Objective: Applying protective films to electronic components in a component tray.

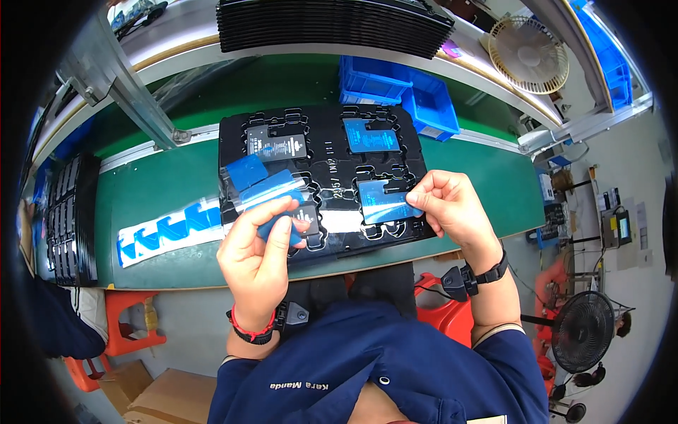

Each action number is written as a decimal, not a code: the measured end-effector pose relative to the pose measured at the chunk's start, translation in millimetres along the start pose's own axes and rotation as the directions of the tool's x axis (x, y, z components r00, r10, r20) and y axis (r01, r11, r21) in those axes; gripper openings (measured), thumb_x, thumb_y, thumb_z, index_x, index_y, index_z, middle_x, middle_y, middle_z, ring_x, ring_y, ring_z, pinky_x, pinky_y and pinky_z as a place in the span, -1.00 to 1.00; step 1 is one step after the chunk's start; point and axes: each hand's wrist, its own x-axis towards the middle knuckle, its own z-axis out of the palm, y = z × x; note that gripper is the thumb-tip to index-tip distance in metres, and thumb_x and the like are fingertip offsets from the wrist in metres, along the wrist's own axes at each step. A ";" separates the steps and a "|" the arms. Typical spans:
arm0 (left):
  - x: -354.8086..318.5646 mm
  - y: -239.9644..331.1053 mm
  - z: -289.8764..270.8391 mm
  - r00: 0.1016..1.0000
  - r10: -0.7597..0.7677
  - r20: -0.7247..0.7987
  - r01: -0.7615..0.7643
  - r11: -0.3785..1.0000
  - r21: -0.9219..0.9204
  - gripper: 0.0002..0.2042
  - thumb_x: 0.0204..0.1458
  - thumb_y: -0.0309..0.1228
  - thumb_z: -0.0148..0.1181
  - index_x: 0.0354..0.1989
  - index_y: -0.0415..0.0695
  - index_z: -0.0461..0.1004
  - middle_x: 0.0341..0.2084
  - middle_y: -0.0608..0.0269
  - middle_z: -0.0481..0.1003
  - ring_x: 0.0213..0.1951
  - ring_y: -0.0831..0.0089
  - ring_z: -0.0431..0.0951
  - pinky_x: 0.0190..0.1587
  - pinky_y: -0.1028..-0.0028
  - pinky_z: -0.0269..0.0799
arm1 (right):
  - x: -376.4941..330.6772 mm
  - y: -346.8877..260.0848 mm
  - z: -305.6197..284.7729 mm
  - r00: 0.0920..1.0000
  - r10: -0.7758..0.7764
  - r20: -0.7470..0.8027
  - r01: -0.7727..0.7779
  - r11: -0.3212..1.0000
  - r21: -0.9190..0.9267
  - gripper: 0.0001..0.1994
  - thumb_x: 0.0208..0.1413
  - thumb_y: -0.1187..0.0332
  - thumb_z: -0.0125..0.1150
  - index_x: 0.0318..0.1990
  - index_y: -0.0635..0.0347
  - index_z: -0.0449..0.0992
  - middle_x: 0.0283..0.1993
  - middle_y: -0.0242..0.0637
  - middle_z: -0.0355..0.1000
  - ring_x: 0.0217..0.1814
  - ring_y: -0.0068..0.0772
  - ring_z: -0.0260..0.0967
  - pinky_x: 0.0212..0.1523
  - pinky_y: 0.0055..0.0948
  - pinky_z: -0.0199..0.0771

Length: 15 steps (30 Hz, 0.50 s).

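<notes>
A black moulded tray (332,244) lies before me, with flat rectangular battery packs in its pockets. My left hand (256,261) is closed in a pinch over the tray's left side, holding clear film with blue patches (272,187). Under that film, the near-left pack (306,219) is partly hidden. My right hand (455,208) pinches the right edge of the blue film (385,201) over the near-right pack. Whether this edge is lifted I cannot tell. The far-left pack (286,147) looks grey; the far-right pack (371,138) has a blue face.
A white sheet with blue film tabs (169,232) rests on the green table (162,177), left of the tray. Blue bins (431,106) stand behind it. Stacked black trays are at the left (74,219) and on the shelf above (332,28). A red stool (445,311) is below.
</notes>
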 end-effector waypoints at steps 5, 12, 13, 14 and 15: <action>-1.3 -0.1 -1.8 0.998 0.049 -0.026 -0.049 0.999 0.017 -0.82 0.09 -0.64 0.01 -0.13 -0.39 0.40 -0.23 0.01 0.48 -0.30 0.39 0.56 -0.35 0.50 0.56 | -1.5 -2.7 3.3 1.000 0.005 -0.020 -0.005 1.000 -0.012 -0.87 0.01 0.44 0.24 -0.49 0.25 0.44 -0.73 -0.48 0.29 -0.81 -0.77 0.12 -0.83 -0.71 0.03; -0.4 1.1 -1.4 0.999 0.031 -0.017 -0.031 0.999 0.028 -0.82 0.09 -0.65 0.00 -0.13 -0.40 0.40 -0.23 0.00 0.48 -0.30 0.38 0.57 -0.34 0.50 0.55 | -0.7 -5.0 2.4 1.000 0.018 -0.010 -0.018 1.000 -0.013 -0.86 0.02 0.43 0.24 -0.50 0.25 0.44 -0.73 -0.49 0.28 -0.81 -0.78 0.09 -0.83 -0.70 -0.02; -0.4 1.9 -1.4 1.000 0.017 -0.016 -0.016 1.000 0.024 -0.82 0.09 -0.65 0.00 -0.13 -0.40 0.40 -0.23 0.00 0.48 -0.30 0.38 0.57 -0.33 0.50 0.55 | -0.2 -5.3 2.6 1.000 0.017 -0.010 -0.018 1.000 -0.009 -0.86 0.02 0.43 0.24 -0.50 0.25 0.44 -0.73 -0.49 0.28 -0.81 -0.78 0.09 -0.83 -0.70 -0.02; -0.2 2.8 -1.7 1.000 0.002 -0.015 -0.002 1.000 0.019 -0.82 0.09 -0.65 0.00 -0.13 -0.40 0.40 -0.23 0.00 0.48 -0.30 0.38 0.57 -0.33 0.50 0.55 | 0.1 -5.6 2.7 1.000 0.024 -0.010 -0.024 1.000 -0.014 -0.86 0.03 0.43 0.23 -0.50 0.24 0.44 -0.73 -0.50 0.28 -0.81 -0.79 0.08 -0.82 -0.70 -0.03; 0.3 3.8 -2.5 1.000 0.003 -0.012 -0.002 1.000 0.022 -0.82 0.09 -0.65 0.00 -0.13 -0.40 0.40 -0.23 0.00 0.48 -0.30 0.38 0.57 -0.33 0.50 0.55 | 0.5 -6.0 3.1 1.000 0.030 -0.009 -0.030 0.999 -0.020 -0.86 0.04 0.43 0.23 -0.50 0.24 0.44 -0.74 -0.51 0.27 -0.81 -0.79 0.07 -0.82 -0.70 -0.05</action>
